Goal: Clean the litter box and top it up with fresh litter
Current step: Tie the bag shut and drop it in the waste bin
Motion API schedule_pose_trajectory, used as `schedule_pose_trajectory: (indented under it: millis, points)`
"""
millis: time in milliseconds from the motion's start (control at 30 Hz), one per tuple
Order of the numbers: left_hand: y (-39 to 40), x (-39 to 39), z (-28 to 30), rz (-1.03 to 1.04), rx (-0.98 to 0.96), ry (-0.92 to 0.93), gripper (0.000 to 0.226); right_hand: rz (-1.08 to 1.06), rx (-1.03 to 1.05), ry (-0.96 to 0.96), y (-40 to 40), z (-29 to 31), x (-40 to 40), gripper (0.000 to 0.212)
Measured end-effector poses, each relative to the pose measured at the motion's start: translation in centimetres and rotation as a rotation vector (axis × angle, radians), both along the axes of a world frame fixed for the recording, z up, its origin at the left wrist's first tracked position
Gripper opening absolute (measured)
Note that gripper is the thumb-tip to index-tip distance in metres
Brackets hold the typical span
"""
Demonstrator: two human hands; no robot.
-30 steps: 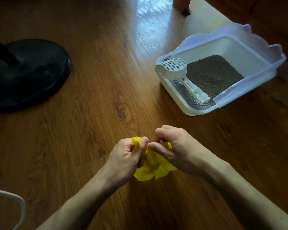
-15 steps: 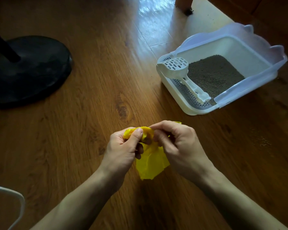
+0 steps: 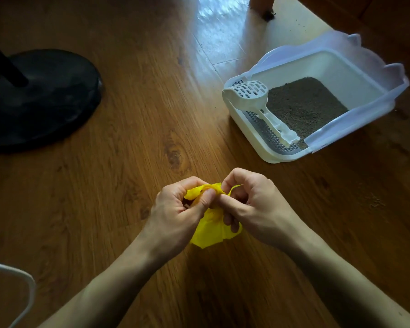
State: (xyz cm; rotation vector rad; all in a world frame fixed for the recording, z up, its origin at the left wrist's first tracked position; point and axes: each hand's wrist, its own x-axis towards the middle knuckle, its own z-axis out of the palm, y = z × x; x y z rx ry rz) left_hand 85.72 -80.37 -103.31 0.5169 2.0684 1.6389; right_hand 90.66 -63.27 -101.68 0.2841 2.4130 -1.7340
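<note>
Now, time to open the yellow plastic bag (image 3: pixel 207 230), pinched at its crumpled top between both hands above the wooden floor (image 3: pixel 118 176). Left hand (image 3: pixel 175 214): thumb and curled fingers clamped on the near-left edge. Right hand (image 3: pixel 253 209): fingertips nipped onto the opposite edge, knuckles up. Best done by rubbing the two film layers apart between thumb and forefinger, then drawing the grips away from each other to spread the mouth wide. Worth keeping the pull gentle, since thin film tears at a fold. Hard to tell from here whether the layers have parted at all; possibly stuck flat.

Over to the far right, well apart from the hands, sits the litter box (image 3: pixel 253 147) on the floor, grey litter (image 3: pixel 305 107) inside. White slotted scoop (image 3: pixel 253 95) resting on its near-left rim and grate, untouched. Sensible to bring the opened bag close beside the box before scooping, so nothing spills.

Also there: black round fan base (image 3: pixel 40 95) at the far left, white cable (image 3: pixel 21 275) at the lower left.
</note>
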Motion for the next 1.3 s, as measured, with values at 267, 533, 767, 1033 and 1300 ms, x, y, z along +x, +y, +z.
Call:
schedule_pose_trajectory:
  millis: [267, 533, 767, 1033, 1300]
  points:
    - [-0.5, -0.8, -0.3, -0.132, -0.161, 0.285, 0.025, -0.006, 0.252, 0.163, 0.2, -0.9, 0.4, 0.016]
    - [-0.8, -0.7, -0.6, 0.001, -0.208, 0.376, 0.01, 0.098, 0.03, 0.056, 0.3, -0.5, -0.1, 0.009]
    - [-0.6, -0.1, -1.0, -0.045, -0.269, 0.363, 0.012, 0.17, 0.475, 0.205, 0.2, -0.7, 0.0, 0.013]
    - [-0.3, 0.0, -0.6, -0.119, -0.156, 0.27, 0.022, 0.016, 0.62, 0.354, 0.0, -1.0, 0.3, 0.015]
    - [-0.6, -0.3, 0.2, -0.151, -0.11, 0.197, 0.029, -0.093, 0.589, 0.435, -0.7, -2.5, 0.9, 0.015]
